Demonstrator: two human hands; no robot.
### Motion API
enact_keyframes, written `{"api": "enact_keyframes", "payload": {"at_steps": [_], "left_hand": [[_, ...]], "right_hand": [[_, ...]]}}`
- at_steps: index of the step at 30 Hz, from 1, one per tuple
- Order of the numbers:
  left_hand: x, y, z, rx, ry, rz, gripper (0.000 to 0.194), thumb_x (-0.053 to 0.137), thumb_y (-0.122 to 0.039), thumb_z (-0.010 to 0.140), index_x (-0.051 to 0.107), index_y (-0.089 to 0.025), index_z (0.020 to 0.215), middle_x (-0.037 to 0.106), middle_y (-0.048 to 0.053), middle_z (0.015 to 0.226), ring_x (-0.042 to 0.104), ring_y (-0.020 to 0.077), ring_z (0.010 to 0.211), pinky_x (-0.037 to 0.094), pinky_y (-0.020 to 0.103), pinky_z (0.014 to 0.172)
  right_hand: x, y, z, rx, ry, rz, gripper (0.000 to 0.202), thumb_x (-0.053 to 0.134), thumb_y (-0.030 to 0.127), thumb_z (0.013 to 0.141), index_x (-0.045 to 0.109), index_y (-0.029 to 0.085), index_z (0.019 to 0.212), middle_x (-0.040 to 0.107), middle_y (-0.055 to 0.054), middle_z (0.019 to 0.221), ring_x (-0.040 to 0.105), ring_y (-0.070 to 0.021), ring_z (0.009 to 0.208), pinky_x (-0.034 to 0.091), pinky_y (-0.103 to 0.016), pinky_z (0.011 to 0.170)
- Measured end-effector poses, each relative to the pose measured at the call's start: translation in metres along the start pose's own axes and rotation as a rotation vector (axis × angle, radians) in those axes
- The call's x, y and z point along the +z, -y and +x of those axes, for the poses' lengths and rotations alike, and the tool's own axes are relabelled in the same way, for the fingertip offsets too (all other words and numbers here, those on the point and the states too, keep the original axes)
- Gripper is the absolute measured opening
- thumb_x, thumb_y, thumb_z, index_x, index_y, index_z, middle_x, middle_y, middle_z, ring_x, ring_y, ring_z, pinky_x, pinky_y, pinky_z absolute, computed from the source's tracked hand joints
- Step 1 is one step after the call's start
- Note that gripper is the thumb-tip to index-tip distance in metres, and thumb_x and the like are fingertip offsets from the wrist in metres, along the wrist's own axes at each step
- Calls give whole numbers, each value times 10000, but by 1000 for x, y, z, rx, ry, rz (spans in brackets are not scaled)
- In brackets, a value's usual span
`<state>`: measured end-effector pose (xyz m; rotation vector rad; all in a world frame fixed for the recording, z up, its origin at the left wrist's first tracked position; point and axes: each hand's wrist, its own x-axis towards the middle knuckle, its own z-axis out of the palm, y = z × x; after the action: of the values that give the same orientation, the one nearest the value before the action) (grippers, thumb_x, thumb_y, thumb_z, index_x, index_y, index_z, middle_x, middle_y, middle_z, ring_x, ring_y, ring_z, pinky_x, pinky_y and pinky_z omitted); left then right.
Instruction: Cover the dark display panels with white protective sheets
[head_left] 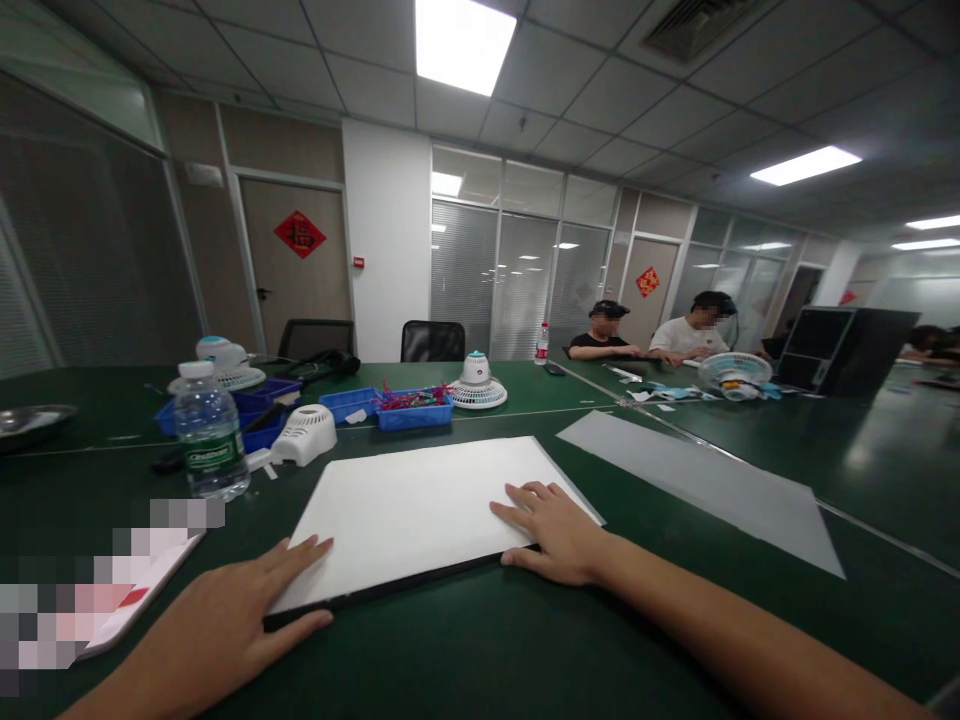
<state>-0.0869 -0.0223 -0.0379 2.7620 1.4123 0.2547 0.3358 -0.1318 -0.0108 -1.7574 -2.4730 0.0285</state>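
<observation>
A flat white rectangular panel (412,510) with a dark near edge lies on the green table in front of me. A grey strip shows along its right side. My left hand (240,610) is at the panel's near left corner, fingers stretched over the top and thumb apart in front of the dark edge. On the right part of the panel rests my right hand (551,530), its fingers spread on the white surface and its thumb by the near edge. Neither hand is closed around the panel.
A translucent sheet (705,490) lies to the right. Left stand a water bottle (208,430), a white plastic housing (305,435) and a blue tray (414,412) of wires. Behind are a white fan part (478,385) and a black box (840,350). Two people sit farther back.
</observation>
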Motion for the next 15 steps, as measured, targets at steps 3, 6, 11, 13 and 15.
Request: {"api": "enact_keyframes", "payload": {"at_steps": [3, 6, 11, 13, 15], "left_hand": [[0, -1, 0, -10, -9, 17, 713, 490, -788, 804, 535, -416, 1412, 579, -50, 1437, 531, 345, 1342, 462, 525, 1115], [0, -1, 0, 10, -6, 28, 656, 493, -790, 803, 632, -417, 1325, 601, -52, 1419, 538, 344, 1337, 458, 524, 1118], [-2, -2, -1, 21, -21, 4, 630, 512, -788, 793, 672, -419, 1278, 637, -48, 1381, 565, 347, 1312, 476, 527, 1103], [-3, -3, -1, 17, -27, -3, 635, 518, -794, 784, 684, -414, 1265, 647, -43, 1370, 579, 353, 1297, 481, 528, 1098], [-4, -3, -1, 11, -37, -7, 642, 528, -801, 771, 688, -416, 1259, 653, -45, 1363, 589, 354, 1286, 484, 521, 1097]], "right_hand": [[-1, -2, 0, -63, -2, 68, 748, 413, 725, 921, 361, 321, 1548, 367, -136, 1595, 376, -359, 1415, 273, -586, 1126], [-6, -16, -1, -127, 22, 131, 771, 470, 716, 905, 345, 317, 1553, 354, -117, 1606, 342, -312, 1450, 239, -553, 1162], [-9, -65, -6, 6, 24, 101, 860, 525, 765, 842, 374, 291, 1544, 259, -121, 1646, 206, -324, 1514, 159, -542, 1198], [-6, -84, -9, 96, 13, 113, 849, 458, 766, 876, 366, 258, 1551, 241, -130, 1650, 194, -324, 1519, 156, -528, 1206], [-1, -98, -11, 176, -6, 126, 853, 349, 756, 923, 346, 189, 1561, 250, -169, 1638, 221, -329, 1511, 182, -527, 1204]]}}
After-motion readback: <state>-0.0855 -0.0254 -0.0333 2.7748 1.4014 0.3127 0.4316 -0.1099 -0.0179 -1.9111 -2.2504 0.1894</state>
